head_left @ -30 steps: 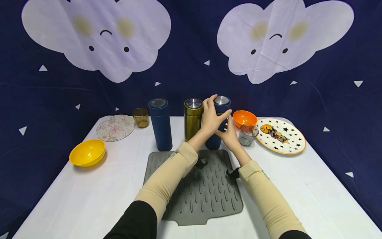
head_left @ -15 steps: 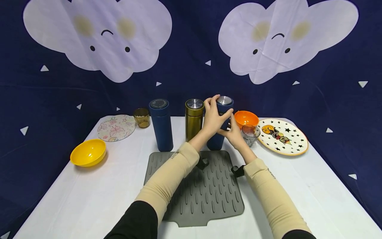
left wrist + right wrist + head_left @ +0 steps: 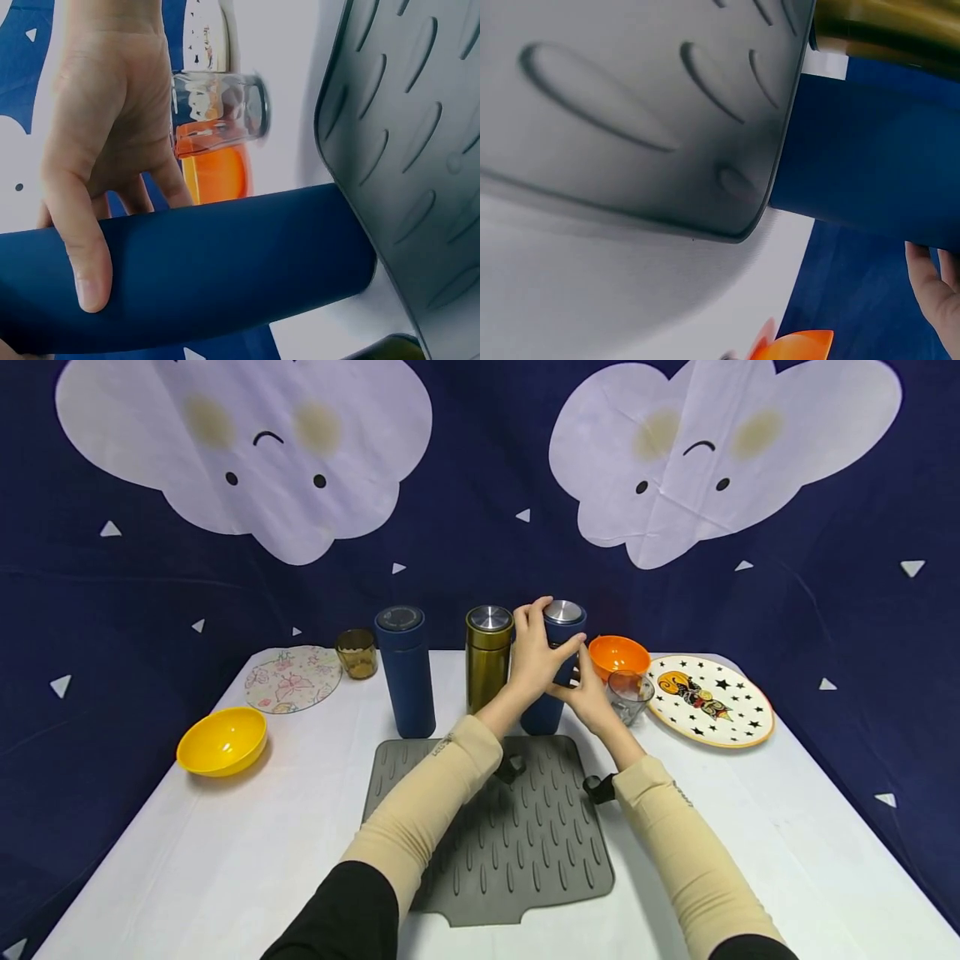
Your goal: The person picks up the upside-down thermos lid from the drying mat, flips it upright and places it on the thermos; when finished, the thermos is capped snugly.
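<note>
A navy blue thermos (image 3: 542, 714) with a silver-topped lid stands upright behind the grey ridged mat. My left hand (image 3: 534, 656) holds its upper end, fingers around the lid and thumb across the front. Lower down, my right hand (image 3: 590, 697) grips the body from the right, thumb across the front in the left wrist view, where the blue thermos (image 3: 225, 262) lies sideways across the picture. The fingers (image 3: 922, 281) show at its side in the right wrist view. Close to the left stands a gold thermos (image 3: 487, 672); farther left, another blue thermos (image 3: 405, 685).
The grey mat (image 3: 517, 860) lies under my forearms. On the right are an orange bowl (image 3: 618, 653), a clear glass (image 3: 628, 697) and a star-patterned plate (image 3: 708, 702). To the left are a yellow bowl (image 3: 222, 743), a flowered round mat (image 3: 292, 681) and an amber glass (image 3: 356, 653).
Over the first half second my right hand and forearm shifted slightly right, and the whole view slid a little. Both hands keep their hold on the blue thermos.
</note>
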`<state>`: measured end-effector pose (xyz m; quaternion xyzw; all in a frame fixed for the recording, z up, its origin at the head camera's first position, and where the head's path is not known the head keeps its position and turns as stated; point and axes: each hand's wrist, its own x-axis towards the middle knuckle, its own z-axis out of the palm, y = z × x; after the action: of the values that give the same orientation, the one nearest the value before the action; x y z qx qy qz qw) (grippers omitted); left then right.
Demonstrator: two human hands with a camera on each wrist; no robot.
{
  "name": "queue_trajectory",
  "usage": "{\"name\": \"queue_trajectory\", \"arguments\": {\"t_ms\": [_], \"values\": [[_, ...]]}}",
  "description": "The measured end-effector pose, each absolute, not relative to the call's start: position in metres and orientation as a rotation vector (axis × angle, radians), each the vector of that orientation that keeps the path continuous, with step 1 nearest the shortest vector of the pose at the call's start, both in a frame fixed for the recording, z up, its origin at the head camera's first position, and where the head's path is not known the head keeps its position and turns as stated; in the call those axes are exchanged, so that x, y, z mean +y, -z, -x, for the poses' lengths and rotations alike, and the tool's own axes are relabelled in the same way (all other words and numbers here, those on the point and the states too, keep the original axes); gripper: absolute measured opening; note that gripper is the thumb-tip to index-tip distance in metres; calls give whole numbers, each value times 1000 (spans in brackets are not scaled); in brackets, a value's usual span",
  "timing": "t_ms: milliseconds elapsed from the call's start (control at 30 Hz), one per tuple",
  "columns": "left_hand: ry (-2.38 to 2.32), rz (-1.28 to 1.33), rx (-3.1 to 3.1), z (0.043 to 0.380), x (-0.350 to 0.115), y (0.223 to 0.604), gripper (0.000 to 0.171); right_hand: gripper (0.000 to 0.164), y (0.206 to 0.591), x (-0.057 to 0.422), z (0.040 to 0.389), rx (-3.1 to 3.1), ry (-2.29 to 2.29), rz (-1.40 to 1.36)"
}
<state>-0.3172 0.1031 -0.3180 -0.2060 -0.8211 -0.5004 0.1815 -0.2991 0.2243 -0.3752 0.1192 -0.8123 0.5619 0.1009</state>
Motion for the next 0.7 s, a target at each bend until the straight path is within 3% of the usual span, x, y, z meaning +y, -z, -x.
{"name": "queue_trajectory", "arguments": {"t_ms": [533, 700], "values": [[1393, 628, -2348, 315, 102, 316, 65, 89, 379, 226, 297, -2344, -1655, -426], [1379, 599, -2367, 315, 103, 315, 72, 88, 375, 224, 296, -2371, -1684, -385]]}}
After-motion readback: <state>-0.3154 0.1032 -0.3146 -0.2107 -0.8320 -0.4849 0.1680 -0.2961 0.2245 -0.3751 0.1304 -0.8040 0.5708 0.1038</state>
